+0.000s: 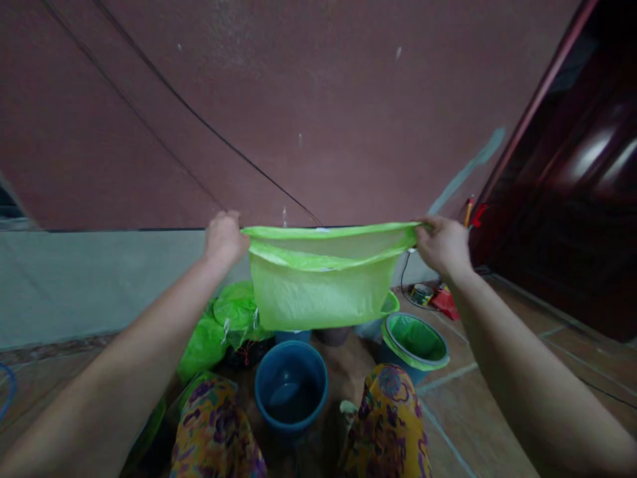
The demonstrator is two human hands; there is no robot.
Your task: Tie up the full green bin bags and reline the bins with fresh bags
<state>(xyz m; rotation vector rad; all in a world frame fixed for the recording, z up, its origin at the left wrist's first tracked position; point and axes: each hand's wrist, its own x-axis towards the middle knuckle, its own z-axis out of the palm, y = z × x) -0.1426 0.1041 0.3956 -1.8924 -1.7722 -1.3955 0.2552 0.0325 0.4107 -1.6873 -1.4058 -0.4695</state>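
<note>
A light green plastic bag (323,292) hangs stretched wide between my two hands, its mouth parted at the top. My left hand (226,239) is closed on the bag's left upper corner. On the opposite corner, my right hand (442,245) pinches the rim. Below the bag, between my knees, stands a blue bucket (291,385) with nothing visible inside it. To its right is another bucket (415,345), lined with a green bag whose edge folds over the rim.
Tied green bags (233,312) lie at the left near the wall (298,119). A small tin (421,293) and a red object (445,302) sit on the tiled floor at the right. A dark door (572,219) stands beyond. Cables run along the wall.
</note>
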